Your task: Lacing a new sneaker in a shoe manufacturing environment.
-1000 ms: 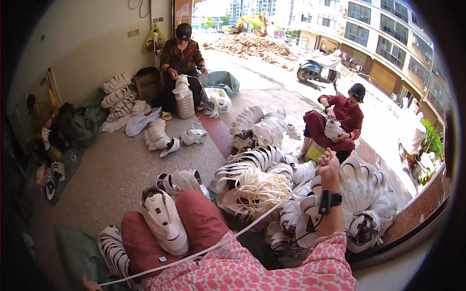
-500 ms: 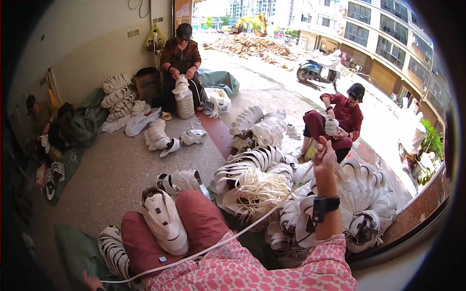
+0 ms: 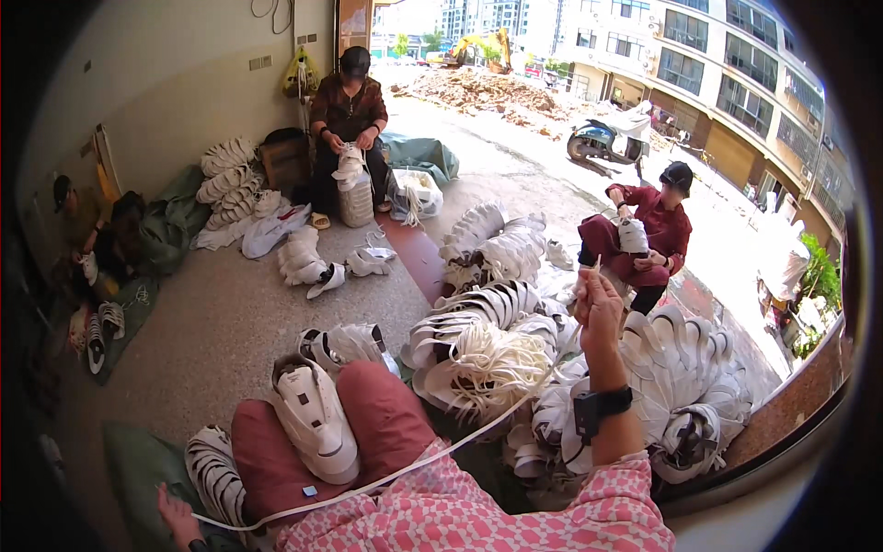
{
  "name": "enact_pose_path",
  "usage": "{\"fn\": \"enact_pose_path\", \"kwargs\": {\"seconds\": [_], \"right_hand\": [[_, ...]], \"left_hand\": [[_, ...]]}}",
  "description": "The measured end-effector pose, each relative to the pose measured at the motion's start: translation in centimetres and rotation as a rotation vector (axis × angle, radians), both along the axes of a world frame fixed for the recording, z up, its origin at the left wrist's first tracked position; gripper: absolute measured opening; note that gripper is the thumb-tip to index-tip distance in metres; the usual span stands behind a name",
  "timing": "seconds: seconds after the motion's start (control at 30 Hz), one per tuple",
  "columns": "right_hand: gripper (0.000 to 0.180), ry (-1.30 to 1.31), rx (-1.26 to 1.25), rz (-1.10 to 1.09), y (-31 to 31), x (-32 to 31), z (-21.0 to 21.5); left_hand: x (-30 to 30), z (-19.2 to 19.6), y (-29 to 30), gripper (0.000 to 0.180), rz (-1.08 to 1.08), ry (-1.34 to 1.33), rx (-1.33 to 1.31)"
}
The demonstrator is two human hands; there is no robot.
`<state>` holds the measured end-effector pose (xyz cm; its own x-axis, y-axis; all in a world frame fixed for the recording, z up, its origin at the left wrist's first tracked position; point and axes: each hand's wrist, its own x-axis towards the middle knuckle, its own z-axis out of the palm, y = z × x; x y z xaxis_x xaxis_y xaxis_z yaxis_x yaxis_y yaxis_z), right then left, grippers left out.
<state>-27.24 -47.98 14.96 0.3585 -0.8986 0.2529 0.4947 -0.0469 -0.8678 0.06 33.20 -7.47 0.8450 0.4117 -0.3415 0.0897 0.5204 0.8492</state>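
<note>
My right hand (image 3: 598,308) is raised in front of me, pinching the end of a long white shoelace (image 3: 432,460) that runs taut down to my left hand (image 3: 175,517) at the lower left. A black watch sits on my right wrist. A white sneaker (image 3: 313,419) lies on my lap between my knees in dark red trousers. My left hand, only partly in view, grips the lace's other end beside a stack of white sneakers (image 3: 213,469).
A bundle of white laces (image 3: 487,363) lies on heaps of white sneakers (image 3: 681,368) ahead and right. A person in red (image 3: 644,235) sits right, another in brown (image 3: 349,120) at the back, a third (image 3: 92,230) at left. More sneaker stacks (image 3: 230,175) line the wall.
My right hand has risen and pulled the lace higher and tighter. My left hand at the lower edge has stayed in place.
</note>
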Motion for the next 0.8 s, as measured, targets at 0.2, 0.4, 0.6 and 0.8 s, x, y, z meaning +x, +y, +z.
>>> {"fn": "enact_pose_path", "kwargs": {"seconds": [0.2, 0.4, 0.6, 0.8], "right_hand": [[0.018, 0.146, 0.028, 0.258, 5.2, 3.1, 0.9], [0.021, 0.012, -0.136, 0.593, 9.8, 3.5, 3.3], [0.023, 0.151, -0.219, 0.663, 12.4, 3.7, 4.1], [0.023, 0.458, -0.384, 0.637, 14.2, 7.4, -3.0]], "left_hand": [[1.1, 8.0, -17.4, 0.023, -0.409, -0.169, 0.400], [4.5, 7.8, -26.5, 0.024, -0.656, -0.348, 0.705], [5.2, 6.5, -30.8, 0.018, -0.486, -0.566, 1.472], [4.1, 6.9, -31.1, 0.014, -0.373, -0.701, 1.813]]}}
